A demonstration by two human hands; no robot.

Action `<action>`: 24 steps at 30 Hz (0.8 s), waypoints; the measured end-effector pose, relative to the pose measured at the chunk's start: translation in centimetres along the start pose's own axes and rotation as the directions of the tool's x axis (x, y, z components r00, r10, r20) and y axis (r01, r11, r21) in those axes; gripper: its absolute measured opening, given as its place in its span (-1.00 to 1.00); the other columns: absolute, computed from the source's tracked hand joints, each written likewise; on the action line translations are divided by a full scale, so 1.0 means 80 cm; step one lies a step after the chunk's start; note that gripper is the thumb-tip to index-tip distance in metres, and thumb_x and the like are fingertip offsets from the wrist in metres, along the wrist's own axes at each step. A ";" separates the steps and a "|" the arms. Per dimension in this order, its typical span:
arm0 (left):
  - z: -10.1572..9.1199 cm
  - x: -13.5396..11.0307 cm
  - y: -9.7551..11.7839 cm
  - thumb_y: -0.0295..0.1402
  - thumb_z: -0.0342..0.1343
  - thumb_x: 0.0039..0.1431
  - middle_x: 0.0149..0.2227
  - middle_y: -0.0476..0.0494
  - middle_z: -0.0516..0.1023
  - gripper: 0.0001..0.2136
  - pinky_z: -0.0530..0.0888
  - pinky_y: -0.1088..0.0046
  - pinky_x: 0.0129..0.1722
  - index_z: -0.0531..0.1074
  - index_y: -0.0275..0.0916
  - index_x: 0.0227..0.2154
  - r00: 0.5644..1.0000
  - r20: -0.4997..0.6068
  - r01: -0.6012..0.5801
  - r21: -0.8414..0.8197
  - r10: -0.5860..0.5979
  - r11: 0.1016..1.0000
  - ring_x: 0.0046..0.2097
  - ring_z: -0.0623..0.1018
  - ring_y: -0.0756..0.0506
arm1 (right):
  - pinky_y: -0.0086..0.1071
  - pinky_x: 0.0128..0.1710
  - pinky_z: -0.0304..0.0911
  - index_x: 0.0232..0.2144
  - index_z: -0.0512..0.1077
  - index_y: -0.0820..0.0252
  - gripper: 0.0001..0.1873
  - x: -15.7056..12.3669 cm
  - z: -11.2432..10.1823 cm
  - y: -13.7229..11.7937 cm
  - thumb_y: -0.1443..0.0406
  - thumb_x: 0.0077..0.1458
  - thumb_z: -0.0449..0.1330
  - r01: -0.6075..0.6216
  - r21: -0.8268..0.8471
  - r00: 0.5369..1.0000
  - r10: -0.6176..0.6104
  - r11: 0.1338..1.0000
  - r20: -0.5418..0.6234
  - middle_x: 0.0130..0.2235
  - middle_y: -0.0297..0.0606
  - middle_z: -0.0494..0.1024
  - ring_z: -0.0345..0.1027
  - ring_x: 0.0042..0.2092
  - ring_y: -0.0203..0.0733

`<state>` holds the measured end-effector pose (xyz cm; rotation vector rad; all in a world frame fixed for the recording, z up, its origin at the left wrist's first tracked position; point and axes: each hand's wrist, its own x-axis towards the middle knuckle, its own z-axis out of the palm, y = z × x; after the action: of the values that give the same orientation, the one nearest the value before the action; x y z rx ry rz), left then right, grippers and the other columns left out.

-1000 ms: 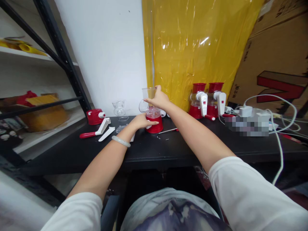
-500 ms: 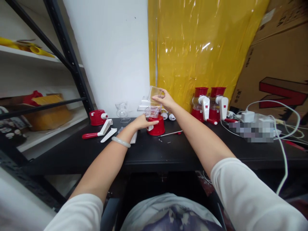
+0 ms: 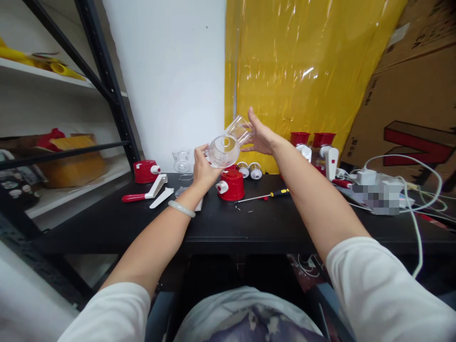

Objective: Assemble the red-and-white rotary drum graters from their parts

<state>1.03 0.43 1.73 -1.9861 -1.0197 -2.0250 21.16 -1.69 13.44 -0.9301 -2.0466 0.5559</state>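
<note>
My left hand (image 3: 206,166) grips a clear plastic grater housing (image 3: 223,151) by its left side, tilted so its round opening faces me. Beside its upper tube, my right hand (image 3: 261,133) is open, thumb raised and fingers spread; some fingertips show behind the clear plastic, and I cannot tell whether they touch it. Below the housing, a red grater base (image 3: 231,186) with a white side knob stands on the black table. Two metal-and-white grater drums (image 3: 255,170) lie behind it. A screwdriver (image 3: 261,196) with a yellow and black handle rests to the right of the base.
On the left are another red base (image 3: 144,171), a red-handled white crank (image 3: 149,192), a white blade-shaped piece (image 3: 162,197) and another clear housing (image 3: 181,161). Two assembled graters stand right, one white crank (image 3: 332,162) showing, near a white cable (image 3: 420,228). Small bits lie near the screwdriver.
The clear housing has lifted off the red base and turned its round opening toward me. My left hand has moved from the base onto the housing; my right hand has opened and shifted right.
</note>
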 end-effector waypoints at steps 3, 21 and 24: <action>-0.004 -0.002 -0.004 -0.25 0.41 -0.26 0.03 -0.31 0.24 -0.24 0.45 0.11 0.03 0.11 -0.21 0.00 0.992 -0.007 -0.123 0.088 0.124 0.989 0.13 0.34 -0.28 | -0.13 -0.27 0.40 -0.06 0.29 0.07 -0.33 0.001 -0.007 -0.001 -0.24 -0.02 0.09 -0.155 0.086 0.988 0.156 0.984 0.001 -0.18 -0.12 0.48 0.43 -0.27 -0.13; 0.014 -0.011 -0.001 -0.14 0.35 -0.19 -0.05 -0.29 0.47 -0.39 0.40 0.18 0.06 0.30 -0.29 -0.09 0.855 0.462 0.390 -0.277 -0.234 0.878 -0.02 0.51 -0.18 | -0.12 -0.03 0.35 -0.05 0.43 0.06 -0.52 0.004 -0.025 0.004 0.30 -0.10 0.32 0.070 0.054 0.998 -0.070 0.996 -0.003 -0.05 -0.18 0.48 0.36 -0.03 -0.06; 0.015 -0.016 0.004 -0.11 0.40 -0.28 -0.09 -0.27 0.49 -0.37 0.40 0.18 0.05 0.36 -0.30 -0.12 0.894 0.362 0.315 -0.087 -0.265 0.945 -0.03 0.50 -0.21 | -0.03 0.08 0.24 0.00 0.41 0.13 -0.40 0.008 -0.011 0.001 0.21 -0.15 0.37 0.089 -0.091 0.994 -0.094 0.992 -0.051 -0.01 -0.11 0.47 0.31 0.05 0.02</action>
<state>2.40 0.39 0.53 -2.4620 -1.3489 -1.9737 21.65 -1.11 14.25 -0.8878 -2.0665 0.3893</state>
